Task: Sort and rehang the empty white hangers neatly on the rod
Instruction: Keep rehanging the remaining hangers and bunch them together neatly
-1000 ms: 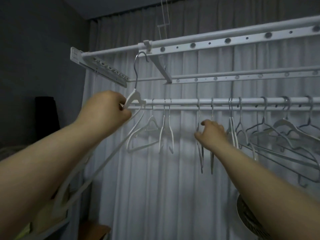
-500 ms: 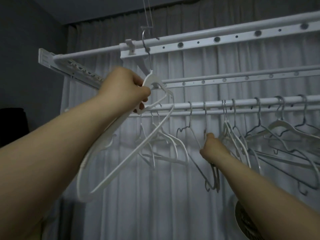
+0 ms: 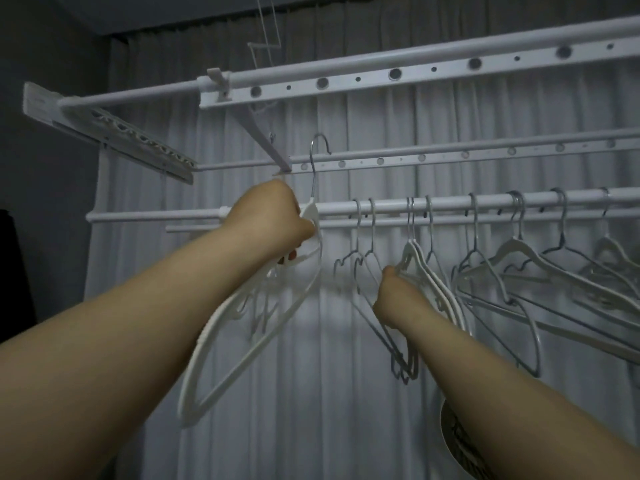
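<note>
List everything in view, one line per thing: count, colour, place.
upper rails: two, white, above the rod
rod: one, white, mid-frame
held hanger: at least one, white, off the rod
white hanger pair: two, white, on rod, centre
wire hangers: two, grey, on rod, left of pair
other hangers: several, white and grey, along rod
curtain: one, pale grey, behind
round slotted object: one, white, bottom right
left hand: one, grips held hanger
right hand: one, grips white hanger pair

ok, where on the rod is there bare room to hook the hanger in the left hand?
Bare rod left of the left hand, out to its end. Short gap between the held hanger and the wire hooks. From the hung white pair in the right hand rightward, crowded.
</note>
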`<action>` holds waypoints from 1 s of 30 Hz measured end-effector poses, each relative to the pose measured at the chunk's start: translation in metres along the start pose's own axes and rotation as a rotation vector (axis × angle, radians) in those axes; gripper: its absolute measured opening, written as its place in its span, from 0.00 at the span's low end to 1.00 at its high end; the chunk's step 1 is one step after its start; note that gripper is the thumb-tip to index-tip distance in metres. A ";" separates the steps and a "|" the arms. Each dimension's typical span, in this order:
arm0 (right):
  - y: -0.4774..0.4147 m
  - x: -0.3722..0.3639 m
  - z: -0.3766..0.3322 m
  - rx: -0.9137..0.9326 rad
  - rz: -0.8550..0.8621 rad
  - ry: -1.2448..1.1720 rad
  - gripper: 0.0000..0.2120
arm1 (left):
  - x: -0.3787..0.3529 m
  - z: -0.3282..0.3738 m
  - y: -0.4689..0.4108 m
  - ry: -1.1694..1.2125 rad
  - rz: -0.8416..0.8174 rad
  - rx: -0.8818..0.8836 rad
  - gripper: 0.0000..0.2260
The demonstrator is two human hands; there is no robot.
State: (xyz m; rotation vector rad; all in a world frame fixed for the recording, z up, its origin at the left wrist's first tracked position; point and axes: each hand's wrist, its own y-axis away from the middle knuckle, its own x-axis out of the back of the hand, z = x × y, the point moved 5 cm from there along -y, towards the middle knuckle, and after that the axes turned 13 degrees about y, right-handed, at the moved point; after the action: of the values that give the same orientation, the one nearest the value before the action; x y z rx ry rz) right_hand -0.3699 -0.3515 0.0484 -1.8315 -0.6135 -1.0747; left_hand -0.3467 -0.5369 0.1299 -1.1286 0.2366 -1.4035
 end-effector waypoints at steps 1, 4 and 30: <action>0.000 0.002 0.004 0.000 0.016 0.010 0.24 | -0.007 0.000 -0.001 -0.012 -0.013 0.012 0.09; -0.002 0.005 0.016 0.012 0.067 0.018 0.20 | -0.033 -0.004 -0.013 -0.011 -0.030 0.048 0.08; -0.006 -0.005 0.029 0.106 0.075 0.064 0.19 | -0.129 -0.064 -0.081 -0.034 -0.075 0.220 0.11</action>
State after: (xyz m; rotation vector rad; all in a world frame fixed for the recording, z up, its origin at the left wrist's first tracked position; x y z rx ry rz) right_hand -0.3646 -0.3230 0.0402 -1.7092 -0.5494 -1.0281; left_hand -0.4759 -0.4393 0.0962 -0.9861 0.0142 -1.4374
